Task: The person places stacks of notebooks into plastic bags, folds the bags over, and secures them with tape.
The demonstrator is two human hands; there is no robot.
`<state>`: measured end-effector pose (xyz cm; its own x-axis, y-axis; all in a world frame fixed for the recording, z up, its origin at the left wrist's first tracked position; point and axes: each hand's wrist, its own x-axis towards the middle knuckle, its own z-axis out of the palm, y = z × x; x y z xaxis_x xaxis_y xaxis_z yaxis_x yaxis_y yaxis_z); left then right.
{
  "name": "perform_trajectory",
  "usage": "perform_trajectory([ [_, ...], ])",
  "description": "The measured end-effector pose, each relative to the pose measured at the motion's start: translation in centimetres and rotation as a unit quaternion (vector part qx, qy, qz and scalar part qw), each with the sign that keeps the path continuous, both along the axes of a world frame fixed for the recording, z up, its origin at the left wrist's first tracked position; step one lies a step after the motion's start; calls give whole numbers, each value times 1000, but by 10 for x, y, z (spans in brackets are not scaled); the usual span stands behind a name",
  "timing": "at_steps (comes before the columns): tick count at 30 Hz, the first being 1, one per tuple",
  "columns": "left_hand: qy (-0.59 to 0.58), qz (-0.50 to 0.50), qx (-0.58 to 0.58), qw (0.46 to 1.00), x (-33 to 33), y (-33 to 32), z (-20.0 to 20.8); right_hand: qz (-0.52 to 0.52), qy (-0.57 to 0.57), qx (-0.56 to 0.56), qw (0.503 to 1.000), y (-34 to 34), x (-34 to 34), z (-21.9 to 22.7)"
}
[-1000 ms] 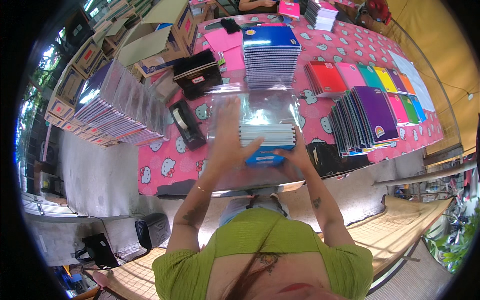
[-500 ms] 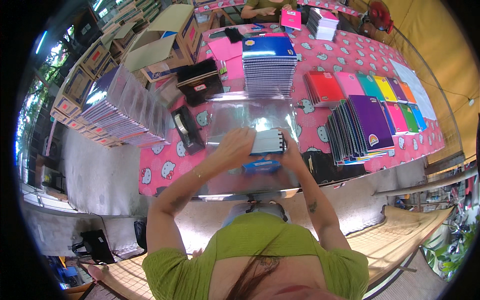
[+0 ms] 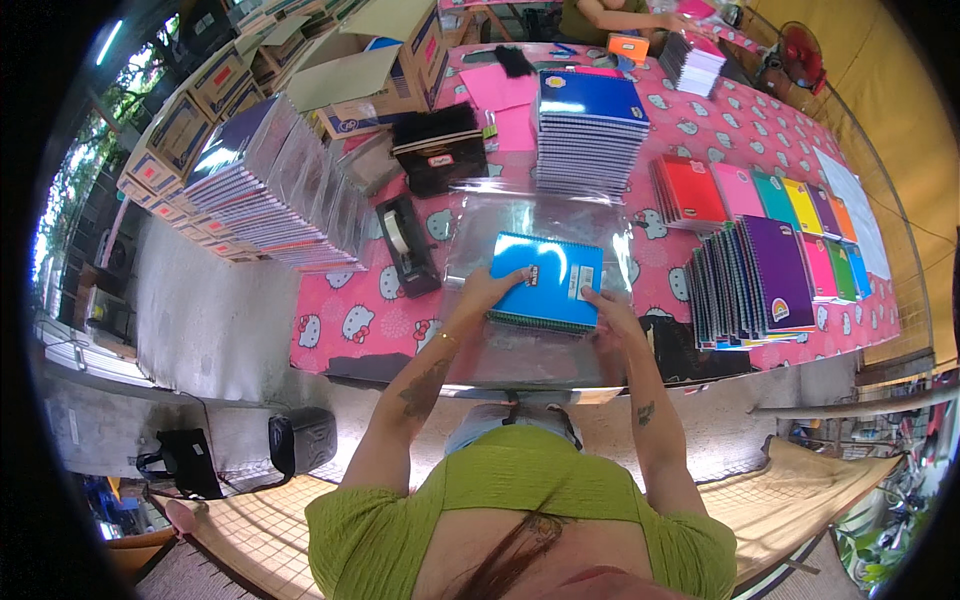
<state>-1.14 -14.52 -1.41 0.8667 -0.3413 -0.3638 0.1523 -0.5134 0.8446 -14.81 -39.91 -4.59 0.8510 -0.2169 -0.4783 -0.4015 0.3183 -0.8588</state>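
Note:
A small stack of spiral notebooks point(image 3: 548, 278) with a bright blue cover on top lies flat before me. My left hand point(image 3: 488, 292) grips its left edge, thumb over the cover. On the opposite side, my right hand point(image 3: 614, 314) holds the right edge near a pale label. Beneath the stack is clear plastic point(image 3: 470, 235) spread over the table. To the left stands a black tape dispenser point(image 3: 408, 245). Beyond the plastic rises a tall pile of blue-covered spiral notebooks point(image 3: 590, 130).
Plastic-wrapped notebooks point(image 3: 290, 190) and cardboard boxes point(image 3: 370, 75) stand left. A black box point(image 3: 440, 155) sits behind the dispenser. Right are purple-topped notebooks point(image 3: 765, 270) and coloured notebooks point(image 3: 735, 190). A co-worker's arm point(image 3: 625, 18) reaches across at the far side, near white-paged notebooks point(image 3: 692, 65).
The notebooks, held upright on edge with pages showing, now lie flat, blue cover up. My hands have moved to their two sides. The co-worker's pink notebook has left their hands; the view has shifted.

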Motion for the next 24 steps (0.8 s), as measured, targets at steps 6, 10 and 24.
perform_trajectory([
  [6,-121,-63,111,984,4,3,17,-26,3,-214,976,3,6,-13],
  [10,-142,-60,180,972,8,8,3,-39,5,-326,944,17,1,6],
  [24,-263,-345,21,901,-72,125,-17,258,-168,-448,839,42,-96,5],
])
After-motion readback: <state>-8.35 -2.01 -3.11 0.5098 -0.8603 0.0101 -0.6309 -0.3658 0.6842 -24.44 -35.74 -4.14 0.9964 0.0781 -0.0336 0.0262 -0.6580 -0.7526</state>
